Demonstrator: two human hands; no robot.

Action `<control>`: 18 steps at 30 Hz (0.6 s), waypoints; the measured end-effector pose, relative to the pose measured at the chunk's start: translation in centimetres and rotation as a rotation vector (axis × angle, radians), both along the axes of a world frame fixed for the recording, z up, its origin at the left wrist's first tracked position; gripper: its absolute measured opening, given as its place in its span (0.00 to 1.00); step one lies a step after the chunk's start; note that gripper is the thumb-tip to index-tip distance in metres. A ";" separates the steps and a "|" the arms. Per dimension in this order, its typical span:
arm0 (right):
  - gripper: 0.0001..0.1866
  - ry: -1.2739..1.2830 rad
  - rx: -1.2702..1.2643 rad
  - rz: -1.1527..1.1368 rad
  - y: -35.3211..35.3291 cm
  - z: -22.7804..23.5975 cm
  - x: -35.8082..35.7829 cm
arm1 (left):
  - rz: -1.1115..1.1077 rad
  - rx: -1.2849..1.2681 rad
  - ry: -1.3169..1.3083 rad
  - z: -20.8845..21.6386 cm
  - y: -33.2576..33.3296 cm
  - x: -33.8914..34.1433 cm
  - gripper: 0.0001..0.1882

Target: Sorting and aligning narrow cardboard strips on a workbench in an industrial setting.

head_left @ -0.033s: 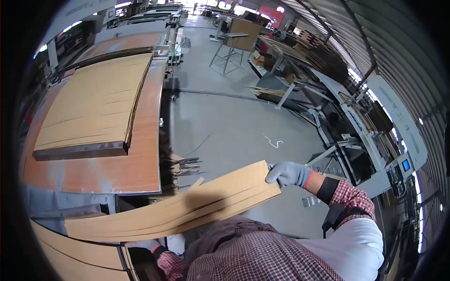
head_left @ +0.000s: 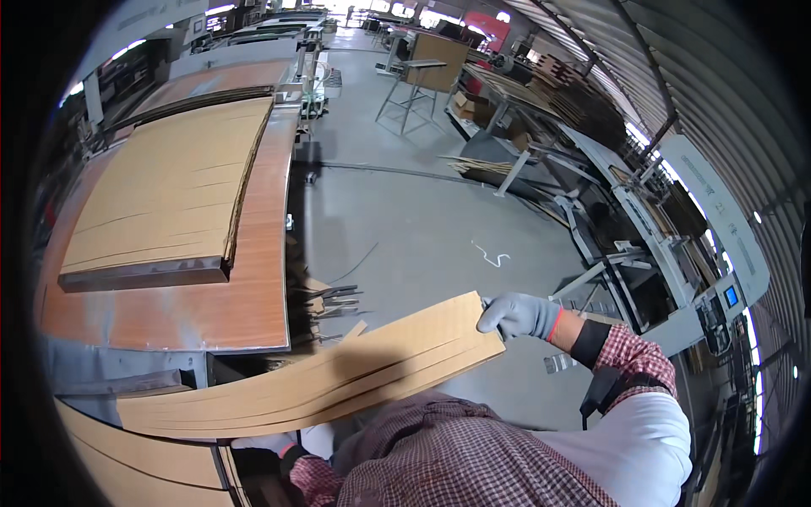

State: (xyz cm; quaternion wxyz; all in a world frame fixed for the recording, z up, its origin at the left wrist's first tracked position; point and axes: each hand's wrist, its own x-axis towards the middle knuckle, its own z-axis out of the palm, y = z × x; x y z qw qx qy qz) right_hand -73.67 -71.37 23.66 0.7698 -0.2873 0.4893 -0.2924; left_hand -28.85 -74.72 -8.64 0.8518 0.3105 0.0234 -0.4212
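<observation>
A long tan wood veneer strip [head_left: 296,393], with dark splits along its grain, stretches in front of my body and rises to the right. Its right end is in my right hand [head_left: 521,316], in a grey glove with a red cuff, the fingers closed round the edge. Under the strip's lower edge, near its left part, is my gloved left hand [head_left: 263,442]; its fingers are mostly hidden. The strip's left end lies over a stack of similar tan sheets [head_left: 144,452] at the lower left.
On the left, a wide stack of veneer sheets [head_left: 169,177] rests on an orange-brown table [head_left: 169,317] beside a dark metal bar [head_left: 145,275]. Offcuts [head_left: 325,296] stick out by the table's side. A machine with a small blue screen [head_left: 732,296] stands at right; a metal stand [head_left: 410,97] is farther off.
My left hand has shifted very slightly to the right under the strip. My right hand keeps its hold, and the veneer strip stays almost still.
</observation>
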 end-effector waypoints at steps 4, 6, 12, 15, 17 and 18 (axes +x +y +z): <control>0.13 0.752 -1.062 0.680 -0.9 -4.6 -3.6 | -0.036 0.238 -0.662 -12.0 1.7 5.9 0.32; 0.10 0.902 -1.011 0.649 1.2 -4.8 -3.9 | 0.083 -0.176 0.079 -4.2 -1.2 4.3 0.34; 0.15 0.965 -0.964 0.706 2.8 -12.8 -7.9 | 0.218 -0.073 0.063 -5.4 -1.5 7.0 0.44; 0.31 0.265 -0.162 0.134 2.4 -11.7 0.2 | -0.114 -0.412 0.405 -4.1 -1.1 3.2 0.47; 0.39 0.152 -0.070 0.103 2.2 -12.2 0.2 | -0.113 -0.228 0.420 0.4 0.5 2.3 0.46; 0.39 0.149 -0.073 0.128 1.5 -12.2 0.8 | -0.130 -0.253 0.483 1.1 0.8 2.6 0.45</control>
